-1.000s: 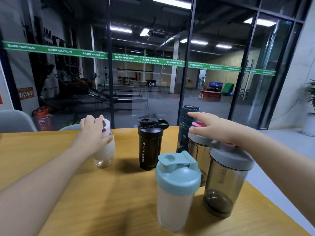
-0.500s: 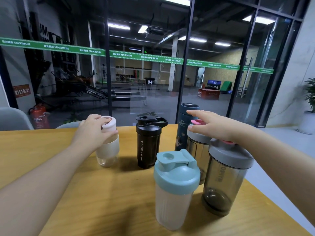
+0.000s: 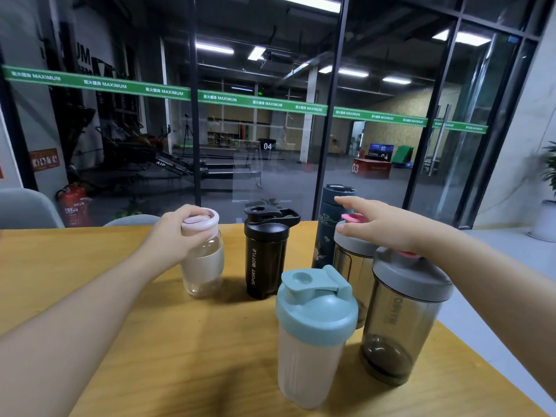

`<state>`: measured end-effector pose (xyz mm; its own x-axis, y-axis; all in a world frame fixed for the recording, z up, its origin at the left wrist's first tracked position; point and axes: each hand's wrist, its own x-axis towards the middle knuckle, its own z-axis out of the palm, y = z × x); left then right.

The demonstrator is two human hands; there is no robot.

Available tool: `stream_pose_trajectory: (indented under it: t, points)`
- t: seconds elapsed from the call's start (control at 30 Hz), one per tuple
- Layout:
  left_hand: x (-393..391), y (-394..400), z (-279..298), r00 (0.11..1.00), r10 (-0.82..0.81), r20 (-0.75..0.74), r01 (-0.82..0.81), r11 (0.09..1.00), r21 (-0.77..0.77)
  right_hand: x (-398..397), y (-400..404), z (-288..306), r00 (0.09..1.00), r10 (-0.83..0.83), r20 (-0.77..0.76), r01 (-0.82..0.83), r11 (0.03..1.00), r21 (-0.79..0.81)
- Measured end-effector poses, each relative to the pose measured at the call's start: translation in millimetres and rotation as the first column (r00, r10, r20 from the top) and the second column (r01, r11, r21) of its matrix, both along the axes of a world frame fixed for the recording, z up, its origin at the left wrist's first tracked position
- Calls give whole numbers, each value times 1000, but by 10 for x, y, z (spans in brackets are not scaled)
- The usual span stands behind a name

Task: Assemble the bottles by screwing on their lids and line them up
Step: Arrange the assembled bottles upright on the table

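Several lidded bottles stand on the wooden table (image 3: 150,341). My left hand (image 3: 177,236) grips the pink lid of a small clear bottle with a cream band (image 3: 204,266) at the left. Beside it stands a black shaker (image 3: 264,257) marked SPORT BOTTLE. A frosted shaker with a teal lid (image 3: 313,335) stands nearest me. My right hand (image 3: 385,227) reaches over a smoky grey-lidded shaker (image 3: 352,263) with fingers apart, near its pink cap. Behind it is a tall dark blue flask (image 3: 326,230). Another smoky grey-lidded shaker (image 3: 403,317) stands at the right.
The table's right edge (image 3: 487,365) runs close to the rightmost shaker. A glass wall stands just behind the table's far edge. Grey chair backs (image 3: 27,209) show at the far left. A potted plant (image 3: 547,188) stands on the floor at the right.
The small clear bottle has shifted right toward the black shaker with my left hand on its lid. My right hand stays over the grey-lidded shaker.
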<state>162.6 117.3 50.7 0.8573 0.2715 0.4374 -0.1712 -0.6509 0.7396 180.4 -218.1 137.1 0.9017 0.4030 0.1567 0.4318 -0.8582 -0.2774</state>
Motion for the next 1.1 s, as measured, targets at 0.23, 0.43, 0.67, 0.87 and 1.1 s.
stream_pose_trajectory:
  t: [0.23, 0.43, 0.67, 0.87, 1.1]
  points:
    - [-136, -38, 103, 997, -41, -64, 42, 999, 22, -4, -5, 0, 1000, 14, -11, -14, 1000, 11]
    - [-284, -20, 92, 996, -1, -86, 2, 1000, 12, -16, -2, 5, 1000, 10, -22, -9, 999, 33]
    - [-410, -90, 239, 986, -70, -152, 75, 997, 24, -9, -8, 26, 1000, -16, -9, 16, 1000, 6]
    - [-440, -306, 389, 958, -169, -232, 183, 982, 44, 11, 13, 22, 999, -44, -14, 44, 999, 10]
    - [-426, -644, 399, 938, -250, -239, 275, 958, 80, 45, 0, 15, 999, -37, -19, 37, 999, 12]
